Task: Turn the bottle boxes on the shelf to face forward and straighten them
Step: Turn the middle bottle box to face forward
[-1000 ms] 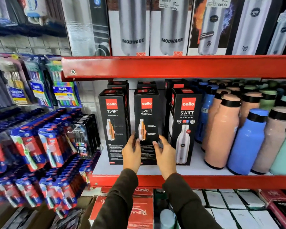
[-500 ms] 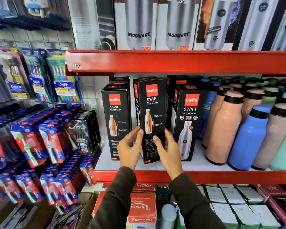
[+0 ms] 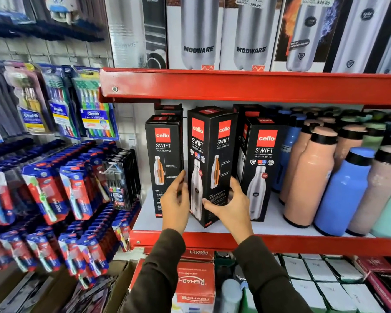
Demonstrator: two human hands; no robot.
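Note:
Three black Cello Swift bottle boxes stand in a front row on the white shelf point(image 3: 271, 224). The middle box point(image 3: 209, 154) is turned corner-on, so two of its printed faces show, and it leans slightly. My left hand point(image 3: 175, 199) grips its left side and my right hand point(image 3: 229, 204) holds its lower right side. The left box point(image 3: 163, 154) and the right box point(image 3: 263, 159) face forward. More black boxes stand behind them, mostly hidden.
Peach, blue and mint bottles point(image 3: 312, 177) crowd the shelf's right part. The red upper shelf edge point(image 3: 246, 86) hangs close above the boxes, with Modware boxes point(image 3: 199, 32) on it. Toothbrush packs point(image 3: 61, 195) hang on the left wall. Red cartons point(image 3: 194, 283) sit below.
The middle box has been lifted slightly and rotated between my hands, from facing forward with its side panel to standing corner-on. The camera has moved closer.

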